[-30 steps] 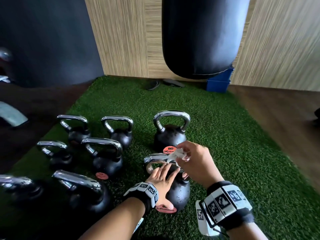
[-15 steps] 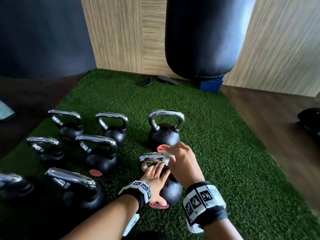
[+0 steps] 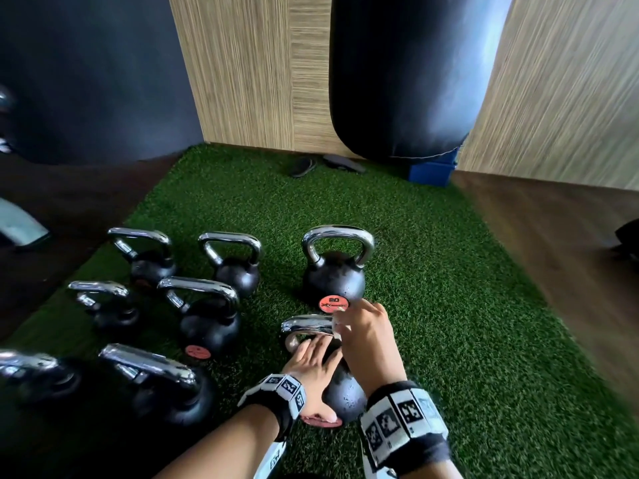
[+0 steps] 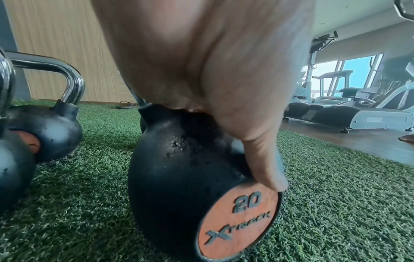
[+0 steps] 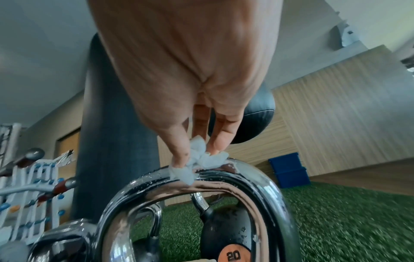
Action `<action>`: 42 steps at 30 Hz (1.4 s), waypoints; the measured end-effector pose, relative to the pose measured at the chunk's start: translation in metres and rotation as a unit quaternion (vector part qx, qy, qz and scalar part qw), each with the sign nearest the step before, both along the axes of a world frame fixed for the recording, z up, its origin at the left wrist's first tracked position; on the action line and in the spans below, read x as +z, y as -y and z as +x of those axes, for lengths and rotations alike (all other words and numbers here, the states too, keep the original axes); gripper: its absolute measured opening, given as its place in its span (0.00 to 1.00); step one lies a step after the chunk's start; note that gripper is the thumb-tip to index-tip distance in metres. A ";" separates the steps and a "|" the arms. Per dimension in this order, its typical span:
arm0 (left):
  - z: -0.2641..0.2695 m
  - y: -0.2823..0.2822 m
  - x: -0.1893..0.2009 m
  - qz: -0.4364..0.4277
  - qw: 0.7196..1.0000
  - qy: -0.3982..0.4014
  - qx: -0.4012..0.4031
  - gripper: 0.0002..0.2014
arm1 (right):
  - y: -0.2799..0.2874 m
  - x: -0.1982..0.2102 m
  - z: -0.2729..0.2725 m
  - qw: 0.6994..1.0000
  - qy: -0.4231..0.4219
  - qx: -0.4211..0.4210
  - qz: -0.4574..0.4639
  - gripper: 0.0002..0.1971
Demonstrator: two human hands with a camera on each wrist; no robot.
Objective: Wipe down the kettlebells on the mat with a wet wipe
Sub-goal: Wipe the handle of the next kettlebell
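The nearest black kettlebell (image 3: 345,392) (image 4: 179,177) stands on the green turf mat (image 3: 449,305), with an orange "20" label low on its side. My left hand (image 3: 314,361) (image 4: 212,70) lies flat on its ball, fingers straight and thumb reaching down to the label. My right hand (image 3: 366,333) (image 5: 195,150) pinches a crumpled white wet wipe (image 3: 337,328) (image 5: 199,161) against the top of the wet chrome handle (image 3: 304,326) (image 5: 257,177). A second 20 kettlebell (image 3: 333,274) stands just behind. Several more (image 3: 209,323) stand in rows to the left.
A black punching bag (image 3: 397,74) hangs over the mat's far end, with a blue box (image 3: 430,171) and a pair of slippers (image 3: 302,166) below it. Brown wooden floor (image 3: 553,236) borders the mat on the right. Treadmills (image 4: 358,109) stand farther off.
My right hand has come down with the wipe onto the right part of the handle. My left hand stays on the ball. The head view has shifted slightly.
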State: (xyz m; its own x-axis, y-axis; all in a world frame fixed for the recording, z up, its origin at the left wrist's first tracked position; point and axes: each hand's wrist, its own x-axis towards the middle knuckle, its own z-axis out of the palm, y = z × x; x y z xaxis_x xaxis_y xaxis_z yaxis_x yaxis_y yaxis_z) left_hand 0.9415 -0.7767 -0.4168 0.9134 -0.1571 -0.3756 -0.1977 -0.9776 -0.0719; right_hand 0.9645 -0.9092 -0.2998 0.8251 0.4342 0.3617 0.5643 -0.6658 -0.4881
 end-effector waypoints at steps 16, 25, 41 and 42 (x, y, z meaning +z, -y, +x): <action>-0.004 0.002 -0.006 -0.041 0.999 0.012 0.028 0.67 | 0.038 -0.036 0.008 0.983 -0.038 -0.077 0.161 0.07; -0.009 0.007 -0.004 -0.033 0.998 0.046 0.033 0.68 | 0.056 -0.068 0.012 0.958 -0.105 -0.104 0.246 0.13; -0.013 0.014 0.000 -0.015 0.998 0.057 0.038 0.66 | 0.064 -0.117 0.025 0.816 -0.426 -0.124 0.371 0.11; -0.012 0.014 0.001 -0.021 0.998 0.052 0.040 0.65 | 0.063 -0.119 0.024 0.827 -0.426 -0.122 0.346 0.10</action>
